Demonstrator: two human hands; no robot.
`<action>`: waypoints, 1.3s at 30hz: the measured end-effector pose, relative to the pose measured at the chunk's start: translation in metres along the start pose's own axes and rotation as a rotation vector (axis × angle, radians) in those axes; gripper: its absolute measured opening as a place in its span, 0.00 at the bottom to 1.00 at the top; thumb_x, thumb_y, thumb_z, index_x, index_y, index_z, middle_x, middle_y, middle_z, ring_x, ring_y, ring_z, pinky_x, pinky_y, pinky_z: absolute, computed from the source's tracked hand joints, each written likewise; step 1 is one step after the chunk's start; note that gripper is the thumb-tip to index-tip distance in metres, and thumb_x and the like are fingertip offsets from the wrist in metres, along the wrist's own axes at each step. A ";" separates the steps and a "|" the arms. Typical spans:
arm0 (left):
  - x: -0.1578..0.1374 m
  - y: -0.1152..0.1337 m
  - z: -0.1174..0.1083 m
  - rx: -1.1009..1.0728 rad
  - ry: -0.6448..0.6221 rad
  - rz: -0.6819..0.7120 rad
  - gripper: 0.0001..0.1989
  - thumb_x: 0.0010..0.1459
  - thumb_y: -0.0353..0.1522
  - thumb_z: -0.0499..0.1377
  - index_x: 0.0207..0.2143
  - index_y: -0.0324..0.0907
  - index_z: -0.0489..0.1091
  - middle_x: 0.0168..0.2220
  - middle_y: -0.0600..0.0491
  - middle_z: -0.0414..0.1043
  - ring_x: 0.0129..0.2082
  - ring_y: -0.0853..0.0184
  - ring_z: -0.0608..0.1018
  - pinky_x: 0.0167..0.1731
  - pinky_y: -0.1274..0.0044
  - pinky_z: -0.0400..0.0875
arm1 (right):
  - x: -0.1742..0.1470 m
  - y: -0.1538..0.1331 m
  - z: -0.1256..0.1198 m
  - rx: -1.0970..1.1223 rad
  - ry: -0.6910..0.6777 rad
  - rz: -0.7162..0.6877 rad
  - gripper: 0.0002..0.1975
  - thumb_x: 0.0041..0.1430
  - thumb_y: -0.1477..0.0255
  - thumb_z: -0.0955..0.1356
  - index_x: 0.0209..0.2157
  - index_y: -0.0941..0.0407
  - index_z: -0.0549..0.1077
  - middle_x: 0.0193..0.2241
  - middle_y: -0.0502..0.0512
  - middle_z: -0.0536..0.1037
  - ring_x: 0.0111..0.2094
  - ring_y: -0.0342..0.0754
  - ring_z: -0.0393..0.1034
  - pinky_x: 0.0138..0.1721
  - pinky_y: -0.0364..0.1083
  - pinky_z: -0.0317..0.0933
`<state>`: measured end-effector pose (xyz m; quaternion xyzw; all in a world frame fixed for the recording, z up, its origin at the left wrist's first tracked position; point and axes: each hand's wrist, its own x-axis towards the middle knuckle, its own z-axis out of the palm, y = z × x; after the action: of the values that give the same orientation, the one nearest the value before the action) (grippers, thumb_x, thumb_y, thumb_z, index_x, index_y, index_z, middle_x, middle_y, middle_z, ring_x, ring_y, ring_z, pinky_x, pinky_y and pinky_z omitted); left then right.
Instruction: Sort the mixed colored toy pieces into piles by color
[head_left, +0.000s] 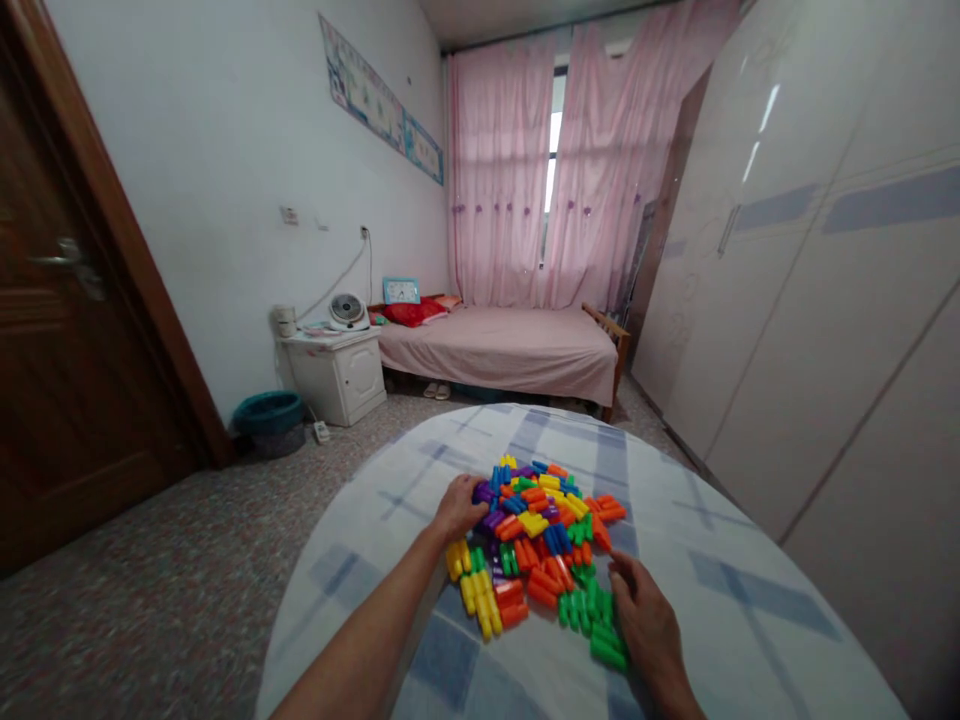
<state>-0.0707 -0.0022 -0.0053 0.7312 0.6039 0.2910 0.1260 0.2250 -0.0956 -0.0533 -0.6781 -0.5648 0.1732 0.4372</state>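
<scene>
A heap of plastic building blocks [534, 522], made of joined short tubes in orange, yellow, green, blue and purple, lies on the round table. My left hand [457, 508] reaches to the heap's left side, its fingers curled at a purple block [484, 492]; the fingertips are partly hidden. On the right, my right hand [649, 618] rests low beside several green blocks [589, 606], fingers loosely bent and apart, nothing visible in them. Its index fingertip is close to an orange block [601, 533]; whether they touch I cannot tell. Joined yellow blocks [480, 596] lie at the near left.
A white cloth with blue stripes covers the table [360, 560]. Beyond stand a bed [502, 345], a white bedside cabinet [337, 375] with a small fan [349, 310], and a bin [270, 420]. A wardrobe [810, 300] lines the right, a wooden door [82, 330] the left.
</scene>
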 end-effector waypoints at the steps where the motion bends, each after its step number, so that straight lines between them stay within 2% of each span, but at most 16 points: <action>1: 0.001 -0.001 0.002 0.010 0.013 0.004 0.20 0.45 0.29 0.57 0.44 0.39 0.70 0.44 0.47 0.70 0.48 0.61 0.71 0.51 0.71 0.62 | 0.001 0.003 0.002 0.002 -0.004 0.014 0.24 0.51 0.57 0.58 0.42 0.55 0.72 0.43 0.57 0.77 0.42 0.53 0.72 0.44 0.49 0.63; 8: -0.012 0.003 0.004 0.001 0.047 -0.003 0.13 0.45 0.29 0.57 0.37 0.41 0.69 0.39 0.50 0.70 0.40 0.65 0.72 0.42 0.76 0.65 | 0.004 0.011 0.005 0.024 0.013 0.022 0.23 0.49 0.55 0.59 0.41 0.52 0.72 0.42 0.56 0.78 0.42 0.55 0.73 0.44 0.50 0.63; 13: -0.019 -0.001 0.002 -0.230 0.084 -0.086 0.05 0.53 0.33 0.53 0.32 0.42 0.67 0.27 0.56 0.69 0.30 0.69 0.71 0.34 0.78 0.65 | 0.005 0.010 0.005 0.037 0.019 0.013 0.21 0.49 0.56 0.60 0.40 0.50 0.73 0.40 0.55 0.79 0.39 0.53 0.73 0.42 0.49 0.64; 16: -0.022 -0.007 -0.001 -0.497 0.167 -0.119 0.07 0.53 0.36 0.53 0.31 0.41 0.66 0.25 0.56 0.69 0.27 0.70 0.72 0.31 0.77 0.66 | 0.004 0.008 0.003 0.021 0.019 0.011 0.22 0.49 0.56 0.59 0.41 0.51 0.73 0.41 0.56 0.78 0.40 0.53 0.73 0.42 0.49 0.64; 19: -0.026 -0.016 -0.010 -0.764 0.268 -0.245 0.13 0.51 0.40 0.55 0.33 0.39 0.66 0.26 0.53 0.72 0.27 0.69 0.74 0.33 0.76 0.69 | 0.002 0.002 0.000 -0.019 -0.007 0.025 0.25 0.50 0.55 0.58 0.42 0.54 0.73 0.43 0.57 0.78 0.41 0.54 0.73 0.43 0.50 0.64; 22: -0.031 -0.028 -0.021 -0.816 0.288 -0.356 0.18 0.52 0.45 0.54 0.35 0.38 0.66 0.30 0.49 0.74 0.29 0.67 0.76 0.30 0.74 0.71 | 0.001 -0.005 -0.003 -0.063 -0.045 0.048 0.28 0.50 0.55 0.57 0.45 0.56 0.72 0.44 0.59 0.77 0.43 0.55 0.72 0.44 0.50 0.63; 27: -0.046 -0.049 -0.032 -0.741 0.298 -0.412 0.22 0.54 0.49 0.50 0.33 0.38 0.66 0.29 0.48 0.74 0.25 0.67 0.76 0.25 0.74 0.71 | 0.000 -0.011 -0.005 -0.104 -0.034 0.058 0.28 0.49 0.56 0.57 0.45 0.57 0.72 0.42 0.60 0.77 0.41 0.55 0.72 0.42 0.50 0.63; 30: -0.055 -0.057 -0.038 -0.641 0.339 -0.390 0.18 0.53 0.47 0.53 0.34 0.40 0.66 0.29 0.51 0.72 0.30 0.66 0.76 0.32 0.72 0.71 | -0.001 -0.013 -0.006 -0.099 -0.014 0.034 0.28 0.49 0.57 0.56 0.45 0.57 0.73 0.41 0.60 0.77 0.40 0.54 0.72 0.42 0.50 0.63; 32: -0.059 -0.060 -0.041 -0.576 0.391 -0.378 0.16 0.52 0.42 0.57 0.39 0.41 0.66 0.35 0.50 0.73 0.39 0.63 0.76 0.43 0.68 0.69 | -0.002 -0.014 -0.006 -0.105 -0.008 0.037 0.29 0.50 0.57 0.56 0.45 0.58 0.72 0.41 0.60 0.77 0.40 0.54 0.72 0.42 0.50 0.63; 35: -0.065 -0.059 -0.042 -0.329 0.540 -0.335 0.23 0.52 0.37 0.58 0.50 0.41 0.62 0.51 0.44 0.66 0.54 0.58 0.68 0.55 0.63 0.60 | -0.002 -0.016 -0.006 -0.116 -0.016 0.048 0.29 0.49 0.57 0.56 0.46 0.59 0.72 0.41 0.61 0.77 0.41 0.54 0.72 0.42 0.50 0.63; 37: -0.070 -0.056 -0.039 -0.106 0.591 -0.288 0.26 0.52 0.36 0.57 0.54 0.40 0.59 0.56 0.41 0.59 0.59 0.55 0.62 0.57 0.62 0.57 | -0.003 -0.017 -0.006 -0.116 -0.017 0.047 0.29 0.49 0.57 0.56 0.46 0.58 0.72 0.41 0.61 0.77 0.41 0.54 0.72 0.42 0.50 0.62; 39: -0.077 -0.053 -0.033 0.042 0.547 -0.251 0.28 0.51 0.37 0.59 0.54 0.40 0.60 0.58 0.39 0.56 0.59 0.53 0.61 0.56 0.61 0.59 | -0.003 -0.018 -0.006 -0.112 -0.008 0.044 0.28 0.50 0.58 0.56 0.45 0.58 0.72 0.41 0.61 0.77 0.41 0.54 0.72 0.43 0.50 0.62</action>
<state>-0.1401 -0.0690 -0.0285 0.5478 0.7070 0.4468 -0.0215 0.2170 -0.1011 -0.0365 -0.7131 -0.5601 0.1538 0.3925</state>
